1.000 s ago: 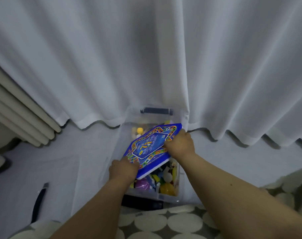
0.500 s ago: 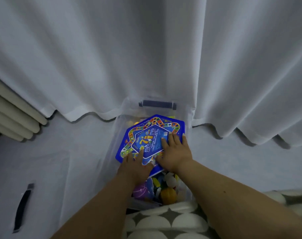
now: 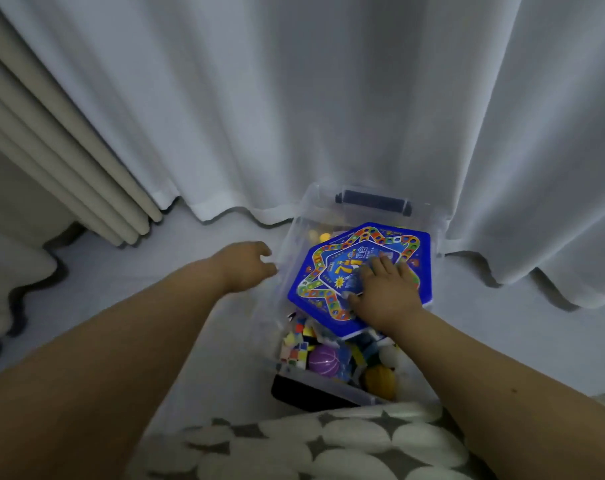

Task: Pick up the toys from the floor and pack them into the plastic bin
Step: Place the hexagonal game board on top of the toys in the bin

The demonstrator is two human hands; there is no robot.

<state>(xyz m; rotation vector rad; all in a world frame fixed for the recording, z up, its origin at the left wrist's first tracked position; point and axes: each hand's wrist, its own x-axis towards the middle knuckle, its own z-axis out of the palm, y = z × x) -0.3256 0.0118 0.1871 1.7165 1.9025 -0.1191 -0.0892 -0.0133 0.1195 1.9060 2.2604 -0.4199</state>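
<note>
A clear plastic bin point(image 3: 296, 223) with a dark handle point(image 3: 373, 201) stands on the floor against the curtain. On top of the toys in it lies a blue hexagonal game box point(image 3: 332, 271) with a coloured star track. My right hand point(image 3: 386, 292) lies flat on the box's near right part, fingers spread. To the left of the bin, outside its wall, my left hand point(image 3: 245, 266) hovers with fingers loosely curled and holds nothing. Under the box show a purple ball point(image 3: 323, 359), an orange ball point(image 3: 380, 381) and several small colourful blocks point(image 3: 296, 344).
White curtains point(image 3: 294, 98) hang behind the bin to the floor. Beige curtain folds point(image 3: 62, 161) stand at the left. A grey-and-white patterned cushion or garment point(image 3: 311, 445) fills the bottom edge. A dark flat object point(image 3: 304, 396) lies under the bin's near end. Pale floor point(image 3: 155, 271) stretches left.
My left hand has come off the game box and moved left, outside the bin. The box has settled flatter in the bin under my right hand. The camera has shifted left.
</note>
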